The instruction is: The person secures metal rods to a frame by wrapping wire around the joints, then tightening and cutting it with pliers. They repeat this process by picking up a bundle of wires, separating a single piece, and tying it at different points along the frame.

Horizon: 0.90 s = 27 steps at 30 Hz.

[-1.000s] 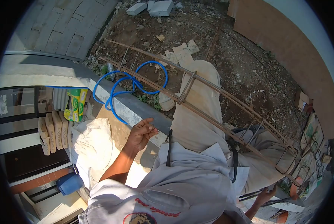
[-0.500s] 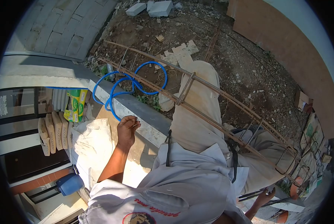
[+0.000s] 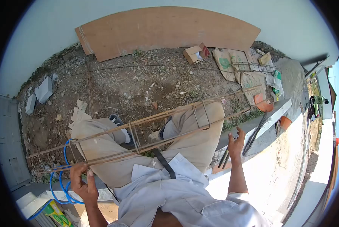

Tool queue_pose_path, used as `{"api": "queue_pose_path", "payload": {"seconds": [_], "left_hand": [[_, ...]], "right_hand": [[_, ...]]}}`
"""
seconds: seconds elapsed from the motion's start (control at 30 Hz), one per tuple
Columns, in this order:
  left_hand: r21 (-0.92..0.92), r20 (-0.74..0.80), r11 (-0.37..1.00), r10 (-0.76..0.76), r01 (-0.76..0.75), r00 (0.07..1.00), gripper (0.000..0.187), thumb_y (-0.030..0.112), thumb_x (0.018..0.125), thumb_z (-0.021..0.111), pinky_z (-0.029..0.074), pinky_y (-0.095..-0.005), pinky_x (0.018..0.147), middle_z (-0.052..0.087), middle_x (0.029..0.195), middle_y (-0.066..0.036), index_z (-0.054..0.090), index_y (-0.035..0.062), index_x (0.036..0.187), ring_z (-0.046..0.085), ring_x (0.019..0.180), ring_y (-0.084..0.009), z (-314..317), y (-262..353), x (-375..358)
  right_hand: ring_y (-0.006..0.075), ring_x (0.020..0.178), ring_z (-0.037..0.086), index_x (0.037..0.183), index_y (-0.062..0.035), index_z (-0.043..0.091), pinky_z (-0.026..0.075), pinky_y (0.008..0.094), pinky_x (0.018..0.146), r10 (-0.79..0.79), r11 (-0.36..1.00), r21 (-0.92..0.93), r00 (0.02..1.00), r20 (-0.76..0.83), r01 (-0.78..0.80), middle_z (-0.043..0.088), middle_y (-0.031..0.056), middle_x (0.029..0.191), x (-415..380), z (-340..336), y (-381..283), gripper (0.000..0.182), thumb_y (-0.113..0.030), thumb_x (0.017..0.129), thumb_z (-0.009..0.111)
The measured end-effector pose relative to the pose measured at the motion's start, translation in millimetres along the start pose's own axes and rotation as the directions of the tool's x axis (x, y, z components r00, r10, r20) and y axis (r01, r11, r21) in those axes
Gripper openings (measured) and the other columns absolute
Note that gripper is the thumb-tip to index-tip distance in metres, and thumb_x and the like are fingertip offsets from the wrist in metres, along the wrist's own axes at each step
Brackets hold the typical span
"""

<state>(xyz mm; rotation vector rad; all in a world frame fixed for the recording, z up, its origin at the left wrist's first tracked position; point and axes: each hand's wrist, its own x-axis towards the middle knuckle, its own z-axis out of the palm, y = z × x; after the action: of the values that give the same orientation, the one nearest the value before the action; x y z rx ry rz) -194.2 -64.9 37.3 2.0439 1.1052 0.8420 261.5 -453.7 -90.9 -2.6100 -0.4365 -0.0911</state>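
Observation:
A long, narrow rebar cage (image 3: 137, 142) of rusty rods and square ties lies across the person's thighs. My left hand (image 3: 83, 183) is at its lower rod near the left end, fingers curled against the rod and thumb set apart below them. My right hand (image 3: 235, 145) is raised beside the right knee with its fingers spread, touching nothing visible. Close by it, dark thin rods or wires (image 3: 254, 136) rest on the concrete ledge (image 3: 275, 115). An orange object (image 3: 263, 103) lies near the cage's right end.
Blue hose (image 3: 65, 189) coils below the cage's left end. Pale blocks (image 3: 44, 90) lie at the left. A brown board (image 3: 165, 28) leans along the wall behind rough soil. An open carton (image 3: 195, 55) and flattened paper sacks (image 3: 224, 64) lie at the upper right.
The view has swung to the right. My left hand has moved from free space to the cage's lower rod. My right hand has come up from the wires by the ledge, its fingers now spread.

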Motion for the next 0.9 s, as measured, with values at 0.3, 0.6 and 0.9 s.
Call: {"api": "queue_pose_path", "payload": {"seconds": [0.3, 0.6, 0.9], "left_hand": [[-0.149, 0.418, 0.916, 0.400, -0.373, 0.816, 0.018, -0.001, 0.082, 0.072, 0.054, -0.0411, 0.085, 0.069, 0.104, -0.021, 0.069, -0.0027, 0.100, 0.069, 0.094, -0.0348, 112, 108, 64], [-0.259, 0.673, 0.894, 0.439, -0.367, 0.595, 0.025, 0.007, 0.084, 0.078, 0.053, -0.0387, 0.085, 0.069, 0.101, -0.019, 0.070, -0.0046, 0.104, 0.069, 0.092, -0.0322, 212, 166, 74], [-0.176, 0.807, 0.943, 0.302, -0.281, 0.508, 0.026, 0.011, 0.085, 0.081, 0.055, -0.0408, 0.085, 0.071, 0.102, -0.019, 0.072, -0.0031, 0.105, 0.071, 0.094, -0.0346, 241, 179, 72]], "right_hand": [[0.0407, 0.117, 0.063, 0.124, -0.0001, 0.066, 0.048, 0.0480, 0.103, 0.204, 0.979, 0.032, 0.950, -0.235, -0.202, 0.068, 0.0210, 0.120, -36, -19, 93, 0.031, -0.006, 0.094, 0.071], [0.0410, 0.103, 0.069, 0.118, 0.0021, 0.069, 0.053, 0.0476, 0.092, 0.575, 0.817, 0.163, 0.802, -0.163, -0.553, 0.071, 0.0255, 0.108, -91, 23, 145, 0.032, -0.020, 0.095, 0.072], [0.0424, 0.105, 0.069, 0.116, -0.0046, 0.073, 0.053, 0.0488, 0.092, 0.715, 0.699, 0.138, 0.691, -0.104, -0.702, 0.073, 0.0252, 0.110, -55, 50, 154, 0.035, -0.030, 0.092, 0.078]]}}
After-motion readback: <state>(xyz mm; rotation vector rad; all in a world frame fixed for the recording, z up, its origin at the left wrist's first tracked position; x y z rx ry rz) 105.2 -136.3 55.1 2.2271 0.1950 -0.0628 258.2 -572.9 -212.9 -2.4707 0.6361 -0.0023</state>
